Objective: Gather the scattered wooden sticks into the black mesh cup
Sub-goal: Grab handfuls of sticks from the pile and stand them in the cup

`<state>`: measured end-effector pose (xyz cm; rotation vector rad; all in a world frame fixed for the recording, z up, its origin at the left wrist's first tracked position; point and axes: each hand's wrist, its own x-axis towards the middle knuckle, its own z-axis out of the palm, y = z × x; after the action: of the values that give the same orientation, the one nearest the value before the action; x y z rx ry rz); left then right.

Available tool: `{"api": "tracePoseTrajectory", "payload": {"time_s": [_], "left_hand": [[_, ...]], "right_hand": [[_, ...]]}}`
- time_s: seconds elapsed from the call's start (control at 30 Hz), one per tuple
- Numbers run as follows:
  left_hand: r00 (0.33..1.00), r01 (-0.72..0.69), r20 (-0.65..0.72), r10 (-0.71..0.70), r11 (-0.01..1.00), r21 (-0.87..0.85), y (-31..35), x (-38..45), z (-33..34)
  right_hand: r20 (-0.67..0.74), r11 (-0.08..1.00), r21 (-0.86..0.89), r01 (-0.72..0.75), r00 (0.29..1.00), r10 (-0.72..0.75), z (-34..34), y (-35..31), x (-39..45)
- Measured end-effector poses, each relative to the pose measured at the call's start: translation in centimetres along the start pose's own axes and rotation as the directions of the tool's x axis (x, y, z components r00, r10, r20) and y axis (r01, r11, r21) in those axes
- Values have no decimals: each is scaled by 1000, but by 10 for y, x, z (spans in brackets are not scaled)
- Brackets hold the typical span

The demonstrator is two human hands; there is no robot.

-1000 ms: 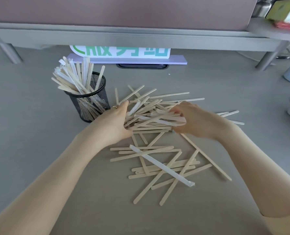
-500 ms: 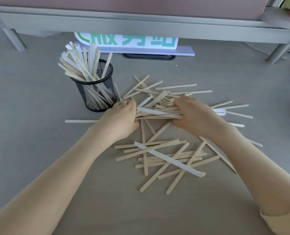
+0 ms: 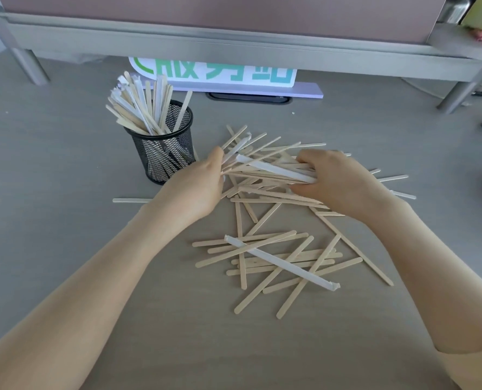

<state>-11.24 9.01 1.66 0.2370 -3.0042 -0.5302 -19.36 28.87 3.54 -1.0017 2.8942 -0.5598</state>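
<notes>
Both my hands, left (image 3: 197,187) and right (image 3: 336,182), have fingers curled around a bundle of sticks (image 3: 265,171), squaring it for the mesh cup (image 3: 163,147).

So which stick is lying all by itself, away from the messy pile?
The lone stick left of the left hand, just below the black mesh cup. It lies flat, touching no others.

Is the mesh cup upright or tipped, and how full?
Upright. The black mesh cup stands on its base on the desk, partly full: a fan of sticks leans left, leaving room on the right.
</notes>
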Motion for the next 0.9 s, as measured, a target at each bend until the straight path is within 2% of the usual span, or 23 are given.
{"api": "tracePoseTrajectory", "payload": {"time_s": [0.13,0.27,0.43,0.57,0.63,0.77,0.83,0.9], "left_hand": [[997,33,-66,-35,999,-39,-1,2,-6],[989,26,-143,-46,990,-140,-2,5,-14],[967,-55,-251,-35,938,-341,4,5,-24],[928,-144,-369,-54,860,-489,11,2,-30],[910,-183,-403,-101,774,-606,11,2,-31],[880,-264,-432,-200,550,-792,16,1,-32],[872,-284,-440,-215,511,-812,19,0,-28],[867,-290,-439,-237,477,-830,21,-1,-20]], "right_hand": [[33,998,6,-55,998,55,-8,4,0],[57,993,84,-83,995,79,-17,5,1],[12,970,226,-88,996,88,-24,1,0],[-37,910,405,-94,992,119,-29,-6,2],[-78,839,537,-87,985,152,-28,-12,5],[-170,604,797,-17,953,251,-20,-29,8],[-199,473,880,35,932,302,-14,-38,8],[-210,406,912,66,924,320,-6,-44,8]]}}
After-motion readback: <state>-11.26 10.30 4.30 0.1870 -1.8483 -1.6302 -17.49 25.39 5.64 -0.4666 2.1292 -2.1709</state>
